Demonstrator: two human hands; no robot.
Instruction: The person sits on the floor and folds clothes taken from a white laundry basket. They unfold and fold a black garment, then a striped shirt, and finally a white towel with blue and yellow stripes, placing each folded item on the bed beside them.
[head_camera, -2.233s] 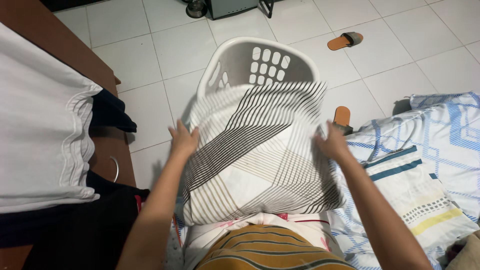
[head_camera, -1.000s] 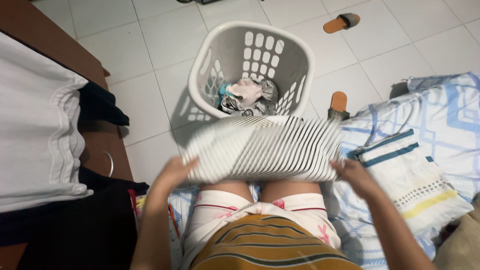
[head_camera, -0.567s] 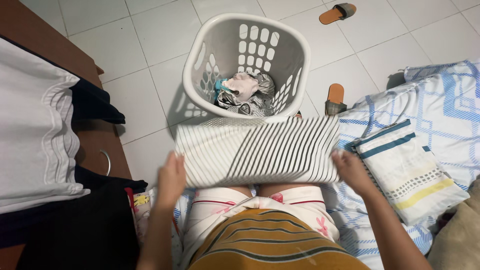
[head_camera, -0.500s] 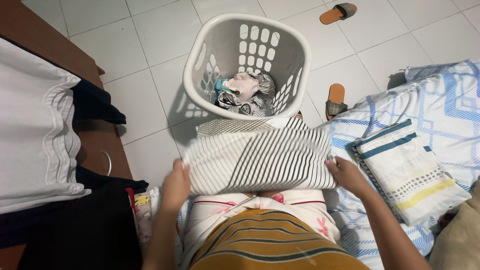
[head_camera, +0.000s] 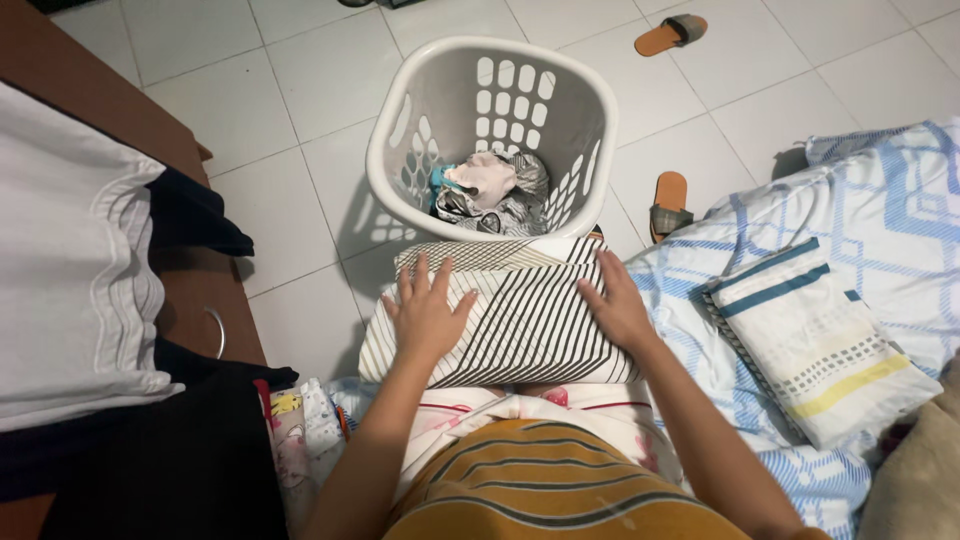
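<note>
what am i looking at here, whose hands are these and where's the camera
The camera sits on a person's head and looks down, so the two bare arms are the wearer's own. The left hand and right hand lie flat on a folded striped cloth resting on the lap. Ahead, on the tiled floor, stands a white laundry basket with a few clothes inside. To the right lie blue patterned bedding and a folded pillowcase; two sandals lie nearby.

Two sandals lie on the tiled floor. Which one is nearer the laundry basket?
The sandal just right of the laundry basket, beside the blue-patterned bedding; the other sandal lies farther off.
</note>
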